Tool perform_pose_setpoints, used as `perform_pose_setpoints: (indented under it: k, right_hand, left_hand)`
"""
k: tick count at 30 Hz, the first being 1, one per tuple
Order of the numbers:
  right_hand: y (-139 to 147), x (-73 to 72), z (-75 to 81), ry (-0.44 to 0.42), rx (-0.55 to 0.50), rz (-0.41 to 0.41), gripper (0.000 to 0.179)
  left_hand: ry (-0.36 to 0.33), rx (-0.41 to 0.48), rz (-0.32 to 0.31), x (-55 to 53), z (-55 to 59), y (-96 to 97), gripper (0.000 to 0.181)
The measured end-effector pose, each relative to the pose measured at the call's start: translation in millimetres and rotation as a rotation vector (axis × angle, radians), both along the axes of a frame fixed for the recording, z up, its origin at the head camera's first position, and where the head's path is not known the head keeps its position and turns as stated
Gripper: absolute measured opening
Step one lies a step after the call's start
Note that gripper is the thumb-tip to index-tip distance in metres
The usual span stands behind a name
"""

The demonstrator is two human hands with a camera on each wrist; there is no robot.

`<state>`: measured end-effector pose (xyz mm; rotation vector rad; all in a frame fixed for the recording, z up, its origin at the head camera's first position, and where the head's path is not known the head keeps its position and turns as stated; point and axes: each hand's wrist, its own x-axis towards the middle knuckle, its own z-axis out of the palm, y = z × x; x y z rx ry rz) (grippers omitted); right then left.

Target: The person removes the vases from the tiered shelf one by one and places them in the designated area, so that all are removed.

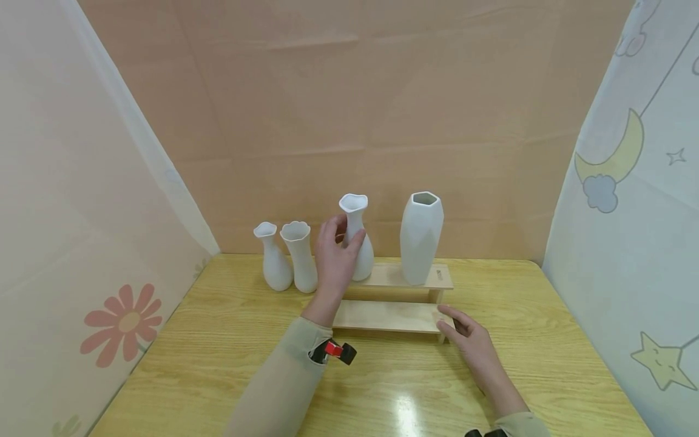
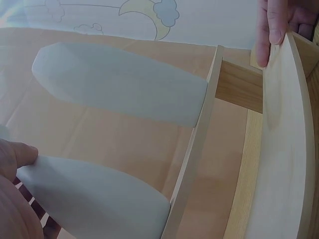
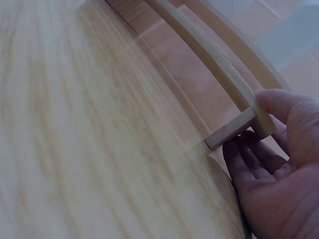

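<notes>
My left hand (image 1: 334, 258) grips a white vase (image 1: 362, 258) with a narrow neck and wavy rim; the vase's base meets the upper step of a two-step wooden stand (image 1: 388, 315). In the left wrist view the thumb lies against this vase's (image 2: 99, 199) side. To its right, a taller faceted white vase (image 1: 422, 237) with an angular opening stands on the same upper step. My right hand (image 1: 472, 343) holds the right end of the lower step; in the right wrist view, the thumb is on top of the board (image 3: 214, 59) and the curled fingers are below.
Left of the stand, two more white vases stand on the wooden table (image 1: 207, 364): a narrow-necked vase (image 1: 277, 267) and a fluted vase (image 1: 303, 261) with a scalloped rim. A tan cloth (image 1: 382, 121) hangs behind, and patterned cloths flank both sides.
</notes>
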<state>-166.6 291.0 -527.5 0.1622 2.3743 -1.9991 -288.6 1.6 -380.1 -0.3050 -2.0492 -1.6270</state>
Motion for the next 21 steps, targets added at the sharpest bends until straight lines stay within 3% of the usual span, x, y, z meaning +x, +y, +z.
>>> perform_pose_setpoints:
  k: [7,21]
  right_hand:
    - [-1.2,1.0,0.4,0.004,0.005,-0.008,0.068]
    - [-1.5,1.9,2.9,0.006,0.032,-0.005,0.068]
  left_hand:
    - [0.033,0.028,-0.004,8.0,1.5,-4.4,0.037]
    - [0.083,0.065,-0.032,43.7,11.3,-34.7,0.04]
